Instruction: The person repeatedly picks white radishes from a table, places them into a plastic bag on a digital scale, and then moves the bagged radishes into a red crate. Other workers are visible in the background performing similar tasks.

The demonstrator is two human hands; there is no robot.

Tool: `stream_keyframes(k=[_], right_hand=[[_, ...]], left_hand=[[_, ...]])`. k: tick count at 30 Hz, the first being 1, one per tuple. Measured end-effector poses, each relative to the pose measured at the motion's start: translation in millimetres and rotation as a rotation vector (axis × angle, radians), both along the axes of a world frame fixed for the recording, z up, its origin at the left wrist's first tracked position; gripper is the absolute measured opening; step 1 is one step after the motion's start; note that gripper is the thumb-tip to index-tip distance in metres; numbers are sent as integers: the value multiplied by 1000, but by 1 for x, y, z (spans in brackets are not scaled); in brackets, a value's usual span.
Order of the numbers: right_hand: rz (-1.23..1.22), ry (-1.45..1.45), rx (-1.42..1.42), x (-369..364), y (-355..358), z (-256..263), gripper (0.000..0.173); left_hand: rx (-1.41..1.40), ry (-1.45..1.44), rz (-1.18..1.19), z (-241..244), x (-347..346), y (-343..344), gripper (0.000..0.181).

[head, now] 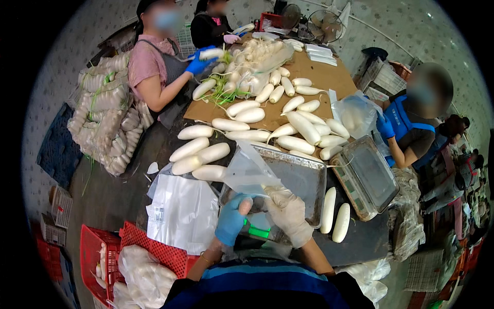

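Observation:
My left hand (233,218), in a blue glove with a bare thumb tip showing, pinches the lower edge of a clear plastic bag (249,166). My right hand (287,212), in a whitish glove, grips the same bag from the other side. The bag looks flat, and its far end reaches over white radishes. Beneath my hands is a weighing scale with a metal tray (305,166) and a green-lit display (258,231). A stack of plastic bags (183,214) lies left of the scale. Two radishes (341,223) lie right of it, and several others (189,148) lie beyond the bag stack.
A second scale (366,177) stands at the right. Radishes and a large bag of them (256,63) cover cardboard (320,73) farther back. Three co-workers are around the table. Red crates (90,270) and bagged radishes (144,274) sit at lower left; more bagged radishes (108,112) are piled at left.

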State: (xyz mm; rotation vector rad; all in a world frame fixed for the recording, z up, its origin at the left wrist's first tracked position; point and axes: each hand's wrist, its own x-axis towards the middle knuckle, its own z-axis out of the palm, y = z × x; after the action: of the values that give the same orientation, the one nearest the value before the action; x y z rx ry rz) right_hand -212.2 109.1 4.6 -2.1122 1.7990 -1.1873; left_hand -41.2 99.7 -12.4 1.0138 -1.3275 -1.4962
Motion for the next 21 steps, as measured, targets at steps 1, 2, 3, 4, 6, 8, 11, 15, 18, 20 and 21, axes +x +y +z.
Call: stream_keyframes(k=[1,2,3,4,6,8,11,15,18,20,21], right_hand=[[-22,14,19,1,1,-1,15],[-44,28,37,2,2,1,14],[-55,35,49,6,1,3,14],[-82,-19,215,9,2,7,16],[-52,-23,119,12,0,-13,19],[-7,-36,87,20,1,-24,18],[51,-43,113,26,5,-21,13],[33,-80,219,33,8,-22,18],[68,-44,433,34,7,-10,25],[89,-496,359,20,6,-8,22],[101,-725,317,8,5,-6,20]], left_hand=[[-69,-67,11,-4,0,-2,35],[-138,-134,23,-9,-1,-2,31],[-212,-208,48,-12,1,-4,26],[-165,-121,47,-11,-3,-3,19],[-153,-84,37,-25,-6,-3,24],[-240,-23,27,-36,-1,-4,32],[-129,20,-40,-38,8,-6,34],[-84,-73,60,-13,0,-5,25],[-47,-87,59,-23,12,-8,24],[-262,-404,234,-70,41,-29,20],[-18,2,528,-92,59,-36,15]])
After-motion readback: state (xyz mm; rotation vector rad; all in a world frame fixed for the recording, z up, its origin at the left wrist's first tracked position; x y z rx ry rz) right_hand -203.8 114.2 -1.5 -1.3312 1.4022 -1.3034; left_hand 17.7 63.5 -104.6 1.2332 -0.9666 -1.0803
